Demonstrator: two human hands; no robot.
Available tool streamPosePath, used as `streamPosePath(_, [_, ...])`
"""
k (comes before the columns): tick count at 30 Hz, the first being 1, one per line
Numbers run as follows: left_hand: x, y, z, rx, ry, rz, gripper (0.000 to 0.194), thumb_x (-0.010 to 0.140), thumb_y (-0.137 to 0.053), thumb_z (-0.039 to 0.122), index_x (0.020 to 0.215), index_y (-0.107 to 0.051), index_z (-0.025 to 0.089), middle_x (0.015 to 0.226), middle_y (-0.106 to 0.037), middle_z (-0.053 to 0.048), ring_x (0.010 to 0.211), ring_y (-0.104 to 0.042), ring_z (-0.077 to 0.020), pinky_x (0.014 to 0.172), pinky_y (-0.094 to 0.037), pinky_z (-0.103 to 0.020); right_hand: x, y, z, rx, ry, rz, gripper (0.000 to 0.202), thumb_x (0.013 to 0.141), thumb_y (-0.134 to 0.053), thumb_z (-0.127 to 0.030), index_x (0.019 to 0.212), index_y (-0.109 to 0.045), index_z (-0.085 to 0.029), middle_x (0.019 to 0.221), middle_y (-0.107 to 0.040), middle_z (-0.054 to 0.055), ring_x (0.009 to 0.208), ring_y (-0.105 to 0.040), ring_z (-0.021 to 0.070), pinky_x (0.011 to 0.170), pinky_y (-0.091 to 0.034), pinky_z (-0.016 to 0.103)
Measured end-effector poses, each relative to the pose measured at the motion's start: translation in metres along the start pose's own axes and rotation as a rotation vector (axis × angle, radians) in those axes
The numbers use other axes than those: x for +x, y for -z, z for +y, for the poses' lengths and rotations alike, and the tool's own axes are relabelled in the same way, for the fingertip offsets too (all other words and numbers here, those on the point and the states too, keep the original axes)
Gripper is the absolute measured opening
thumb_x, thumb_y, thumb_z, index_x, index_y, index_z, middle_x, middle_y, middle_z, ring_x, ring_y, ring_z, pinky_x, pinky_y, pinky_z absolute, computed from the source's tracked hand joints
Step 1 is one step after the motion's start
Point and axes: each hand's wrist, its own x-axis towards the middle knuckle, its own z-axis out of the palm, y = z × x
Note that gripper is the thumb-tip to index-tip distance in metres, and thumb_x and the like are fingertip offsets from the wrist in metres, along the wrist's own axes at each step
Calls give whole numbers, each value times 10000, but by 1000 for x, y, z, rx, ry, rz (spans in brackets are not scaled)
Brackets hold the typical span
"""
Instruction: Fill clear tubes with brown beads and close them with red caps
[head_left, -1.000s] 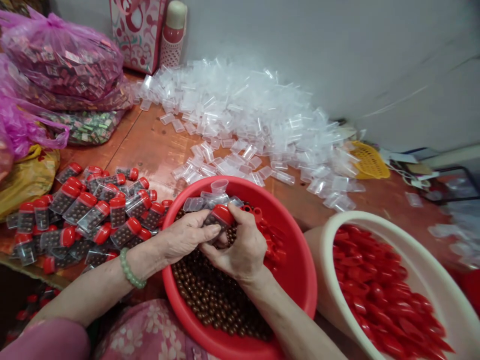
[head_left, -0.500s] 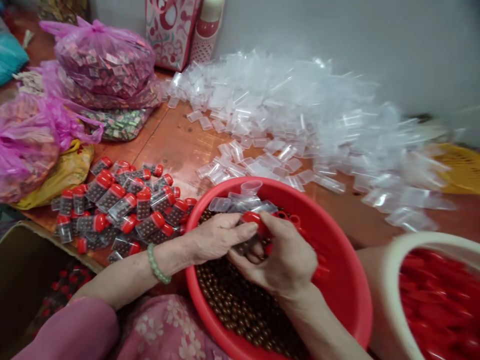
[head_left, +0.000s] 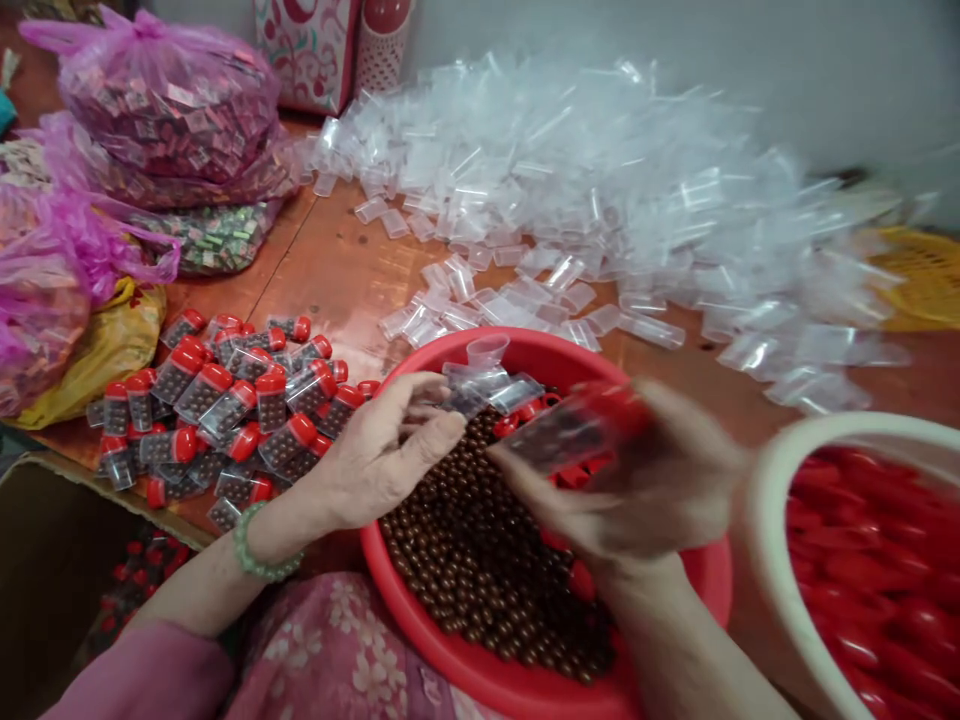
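My right hand (head_left: pixel 660 480), blurred by motion, is closed round a clear container (head_left: pixel 559 437) with dark balls inside and a red cap (head_left: pixel 611 410). It holds this container tilted above the right side of a red basin (head_left: pixel 712 590). Over the basin's left rim is my left hand (head_left: pixel 397 445), thumb out and fingers loosely bent, with nothing seen in its grasp. Its fingertips come up to a few empty clear containers (head_left: pixel 517 392) lying on the balls; whether they touch is unclear. Shiny brown balls (head_left: pixel 480 560) fill much of the basin, and loose red caps (head_left: pixel 529 410) lie among them.
Filled red-capped containers (head_left: pixel 225 400) are heaped on the wooden table (head_left: pixel 330 260) at left. Behind the basin spreads a pile of empty clear containers (head_left: pixel 570 200). A white tub (head_left: pixel 765 500) of red caps stands right, a cardboard box (head_left: pixel 45 520) lower left, pink bags (head_left: pixel 165 110) upper left.
My hands have parted. The right hand has moved right with the filled container, and the left has let go of it and drawn left. The view has shifted slightly.
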Motion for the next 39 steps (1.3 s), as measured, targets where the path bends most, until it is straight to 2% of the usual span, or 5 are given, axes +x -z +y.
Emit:
streamPosePath(2, [-6,4,2,133,-69,97,435,933,-511,419,1281,-462,163,1299,-553,-136,1180,-560,-226,1023,-438,-365,3,-9,-11,-55,15,159,775,804,-671,-405,1457,-280,-258,1235,-519,160,1078,-583,364,800,-504,512])
streamPosePath(13, [-21,50,10,963,-427,481,304,912,-512,252,1199,-576,176,1249,-622,-103,1210,-562,-229,1074,-431,-422,27,-93,-97,38,470,-617,354,900,-475,-363,1082,-606,-90,1088,-653,175,984,-543,298,882,-402,495])
streamPosePath(20, [3,56,12,1039,-520,358,191,910,-510,170,1057,-631,157,1096,-687,-82,1072,-621,-194,991,-492,-374,35,-72,-75,22,372,-460,374,928,-503,-354,1148,-596,-66,1196,-623,188,1139,-498,299,957,-422,447])
streamPosePath(27, [36,25,-1,1471,-544,-103,325,887,-457,66,1181,-593,97,1259,-613,-139,1250,-494,-278,1064,-420,-465,26,-51,-2,-232,95,-399,276,830,-628,-249,1080,-601,-133,1063,-650,146,963,-506,304,791,-428,433])
streamPosePath(39, [54,7,-4,1836,-594,-164,265,897,-407,92,1020,-638,46,998,-639,-158,1134,-519,-350,1009,-384,-515,26,-57,9,-322,262,-369,165,835,-540,-252,905,-633,-135,886,-668,109,906,-512,274,893,-345,466])
